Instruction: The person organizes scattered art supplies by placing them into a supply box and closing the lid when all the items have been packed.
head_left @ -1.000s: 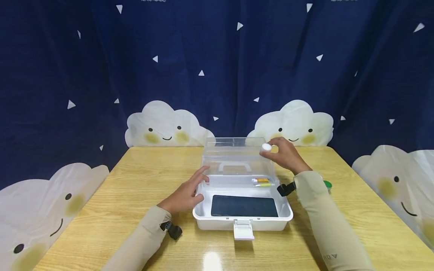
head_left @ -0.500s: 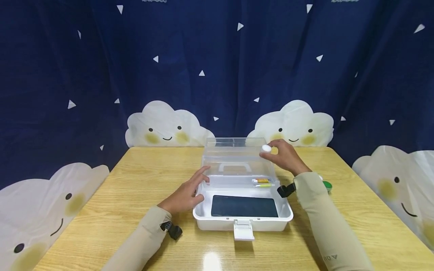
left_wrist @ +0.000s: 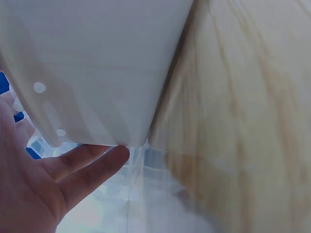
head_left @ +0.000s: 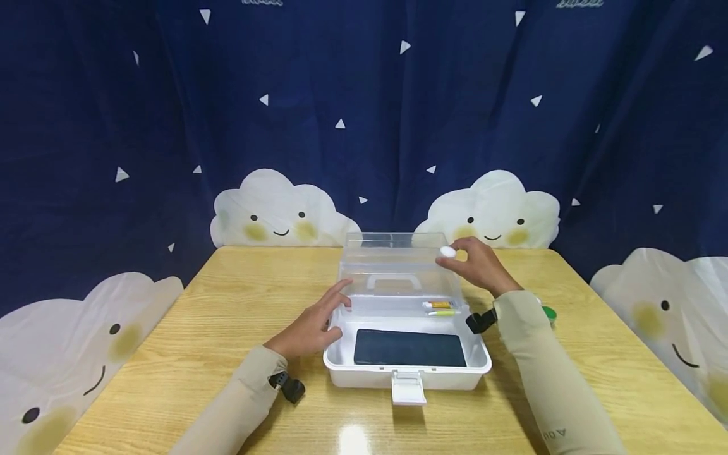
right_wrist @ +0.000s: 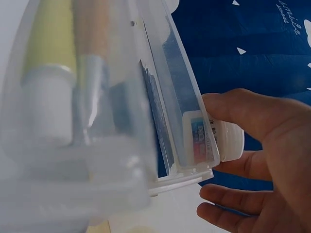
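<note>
My right hand [head_left: 480, 262] pinches a small white-capped jar [head_left: 448, 252] between thumb and fingers at the upper right of the raised clear lid [head_left: 392, 256]. The right wrist view shows the jar's white cap [right_wrist: 234, 141] and a blue-and-red label seen through clear plastic. Whether jar and lid touch, I cannot tell. The white box [head_left: 364, 379] stands uncovered, a flat dark slab [head_left: 409, 348] lying in it. Beside the box's left end is my left hand [head_left: 307, 328], fingers loosely extended; in the left wrist view, fingertips [left_wrist: 121, 154] meet the box's edge.
Towards the box's back right lie an orange-and-white tube [head_left: 439, 304] and a yellow-green pen-like stick [head_left: 442, 312]. A green-lidded container [head_left: 549, 314] stands on the wooden table [head_left: 256, 284], right of my right sleeve. The box's white latch [head_left: 408, 388] hangs down in front.
My right hand has lowered very slightly with the jar, and the cap now looks flatter. My left hand and the box have stayed in place.
</note>
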Available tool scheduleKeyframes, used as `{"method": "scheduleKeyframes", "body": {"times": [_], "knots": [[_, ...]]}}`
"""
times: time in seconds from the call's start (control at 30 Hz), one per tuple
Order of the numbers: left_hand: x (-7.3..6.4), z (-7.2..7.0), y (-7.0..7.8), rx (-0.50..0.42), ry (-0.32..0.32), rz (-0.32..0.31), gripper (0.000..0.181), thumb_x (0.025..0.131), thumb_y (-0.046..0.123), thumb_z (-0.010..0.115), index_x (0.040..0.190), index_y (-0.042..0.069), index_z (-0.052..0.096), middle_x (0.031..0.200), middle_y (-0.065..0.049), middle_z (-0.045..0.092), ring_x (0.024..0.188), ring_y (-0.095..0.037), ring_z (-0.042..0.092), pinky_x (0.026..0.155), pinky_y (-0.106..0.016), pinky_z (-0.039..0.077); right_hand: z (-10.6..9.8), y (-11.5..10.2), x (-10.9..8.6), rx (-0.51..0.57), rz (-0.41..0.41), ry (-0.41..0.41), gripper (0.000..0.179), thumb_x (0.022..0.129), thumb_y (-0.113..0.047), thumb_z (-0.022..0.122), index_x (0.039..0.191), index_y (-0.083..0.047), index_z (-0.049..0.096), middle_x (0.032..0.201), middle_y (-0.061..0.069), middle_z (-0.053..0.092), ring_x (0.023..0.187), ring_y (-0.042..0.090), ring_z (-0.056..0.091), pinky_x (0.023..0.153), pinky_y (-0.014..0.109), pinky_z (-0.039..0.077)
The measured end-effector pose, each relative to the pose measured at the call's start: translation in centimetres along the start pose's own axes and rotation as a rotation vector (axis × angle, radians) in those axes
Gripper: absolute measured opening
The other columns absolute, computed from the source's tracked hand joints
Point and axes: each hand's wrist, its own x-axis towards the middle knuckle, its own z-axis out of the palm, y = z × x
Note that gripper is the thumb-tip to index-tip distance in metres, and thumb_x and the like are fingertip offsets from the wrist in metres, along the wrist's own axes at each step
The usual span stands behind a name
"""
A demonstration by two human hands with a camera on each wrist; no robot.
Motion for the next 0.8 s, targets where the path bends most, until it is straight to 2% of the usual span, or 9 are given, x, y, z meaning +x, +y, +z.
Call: {"method": "scheduleKeyframes", "body": {"times": [0.23, 0.8], "knots": [[0.09, -0.16, -0.01, -0.002, -0.004, 0.003, 0.042, 0.080, 0.007, 0.055, 0.119, 0.020, 0.044, 0.160, 0.009, 0.014, 0.056, -0.008, 0.041, 0.058, -0.027, 0.045, -0.05, 0.10, 0.06, 0.020, -0.010, -0.018, 0.052, 0.085, -0.043, 0.069, 0.113, 0.000, 0.063, 0.123, 0.019, 0.057, 0.114, 0.035, 0.050, 0.096, 0.054, 0.040], [0.26, -0.24, -0.27, -0.017, -0.010, -0.011, 0.043, 0.081, 0.005, 0.056, 0.119, 0.021, 0.044, 0.159, 0.014, 0.013, 0.056, -0.008, 0.040, 0.057, -0.027, 0.045, 0.05, 0.25, 0.41, 0.018, 0.024, -0.041, 0.058, 0.084, -0.050, 0.067, 0.115, -0.001, 0.063, 0.127, 0.018, 0.055, 0.116, 0.034, 0.048, 0.097, 0.055, 0.040]]}}
